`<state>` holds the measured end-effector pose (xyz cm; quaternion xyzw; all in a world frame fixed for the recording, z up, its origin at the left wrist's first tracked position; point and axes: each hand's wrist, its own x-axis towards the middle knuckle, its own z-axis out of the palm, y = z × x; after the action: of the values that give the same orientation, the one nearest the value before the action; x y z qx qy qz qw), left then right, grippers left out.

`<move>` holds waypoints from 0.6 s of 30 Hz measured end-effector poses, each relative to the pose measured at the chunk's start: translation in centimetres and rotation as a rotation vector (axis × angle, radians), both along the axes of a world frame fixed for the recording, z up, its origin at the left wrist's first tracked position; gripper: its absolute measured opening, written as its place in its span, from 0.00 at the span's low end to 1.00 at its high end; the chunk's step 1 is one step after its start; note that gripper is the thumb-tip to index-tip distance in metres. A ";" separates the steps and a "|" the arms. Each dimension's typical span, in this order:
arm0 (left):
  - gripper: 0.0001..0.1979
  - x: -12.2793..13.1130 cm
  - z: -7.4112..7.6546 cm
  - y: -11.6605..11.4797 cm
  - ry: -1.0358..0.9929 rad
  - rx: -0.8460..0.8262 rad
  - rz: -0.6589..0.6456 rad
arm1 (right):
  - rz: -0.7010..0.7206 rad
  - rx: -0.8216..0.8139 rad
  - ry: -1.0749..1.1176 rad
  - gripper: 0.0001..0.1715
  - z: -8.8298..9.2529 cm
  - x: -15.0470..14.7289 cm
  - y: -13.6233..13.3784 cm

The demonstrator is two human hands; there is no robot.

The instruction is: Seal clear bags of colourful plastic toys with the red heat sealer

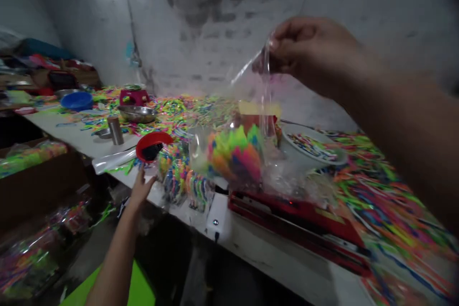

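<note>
Right forearm (401,119) foremost, right grip (304,50) pinching clear filled bag (234,155); left grip (141,190) wide, near red bowl (152,138)

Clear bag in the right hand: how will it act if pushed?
The clear bag is likely floppy: its film is creased and drawn up to a point at the right hand. It may swing bottom-first, since the bright pieces bunch low inside. The glossy film could prove slippery; the blur hides finer detail.
</note>
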<state>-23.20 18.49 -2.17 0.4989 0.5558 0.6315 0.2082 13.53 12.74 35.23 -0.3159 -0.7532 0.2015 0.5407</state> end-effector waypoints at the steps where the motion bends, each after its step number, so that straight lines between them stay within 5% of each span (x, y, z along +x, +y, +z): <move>1: 0.45 1.7 1.9 -2.3 -0.066 0.068 -0.057 | -0.027 -0.018 -0.027 0.07 -0.8 1.3 -1.9; 4: 0.50 9.2 6.1 -10.2 -0.054 0.190 -0.470 | -0.099 -0.085 -0.128 0.10 -3.9 5.2 -6.7; 6: 0.57 14.8 7.3 -15.0 0.029 0.100 -0.791 | -0.121 -0.127 -0.133 0.14 -5.9 7.9 -9.2; 8: 0.60 19.5 7.8 -18.1 0.092 0.053 -0.960 | -0.111 -0.178 -0.078 0.18 -7.9 10.5 -11.6; 12: 0.44 24.4 8.8 -20.0 0.033 0.051 -1.017 | -0.085 -0.275 -0.033 0.23 -11.7 15.0 -16.2; 16: 0.14 25.6 11.0 -20.7 0.123 -0.020 -0.963 | -0.144 -0.285 -0.088 0.23 -15.3 18.4 -20.7; 18: 0.09 25.9 11.7 -21.8 0.133 -0.028 -0.902 | -0.137 -0.304 -0.143 0.20 -17.0 19.6 -22.5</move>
<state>2.66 -3.31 9.56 0.7277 0.3034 0.4368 0.4332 33.17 -9.80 18.26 -0.4579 -0.7273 0.2530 0.4443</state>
